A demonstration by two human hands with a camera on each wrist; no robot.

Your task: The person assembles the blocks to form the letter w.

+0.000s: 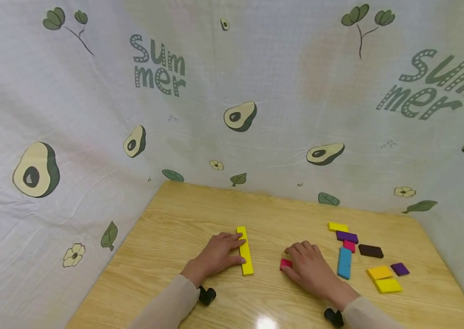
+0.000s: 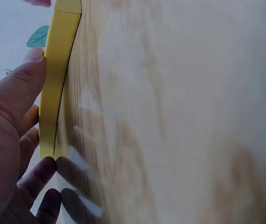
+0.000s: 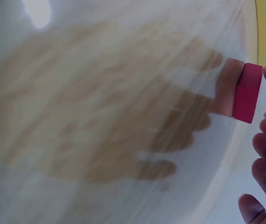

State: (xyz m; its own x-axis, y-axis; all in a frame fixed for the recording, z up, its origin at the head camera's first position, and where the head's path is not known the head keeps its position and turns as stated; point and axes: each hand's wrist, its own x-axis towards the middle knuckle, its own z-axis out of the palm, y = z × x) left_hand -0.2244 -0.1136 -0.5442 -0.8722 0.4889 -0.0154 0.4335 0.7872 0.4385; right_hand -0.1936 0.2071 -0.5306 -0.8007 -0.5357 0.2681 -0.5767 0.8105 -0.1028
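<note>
A long yellow strip lies flat on the wooden table, pointing away from me. My left hand rests along its left side, thumb and fingertips on the strip with the fingers fairly straight. In the left wrist view, the thumb touches the yellow strip and the other fingers spread out lower down. A small red block lies to the right of the strip. Over it is my right hand, partly covering it. The right wrist view has the thumb at the red block, other fingers loosely bent and apart from it.
On the right side of the table lie several more flat blocks: a blue one, a dark brown one, purple ones, yellow ones and an orange one. A printed cloth hangs around the table's edges.
</note>
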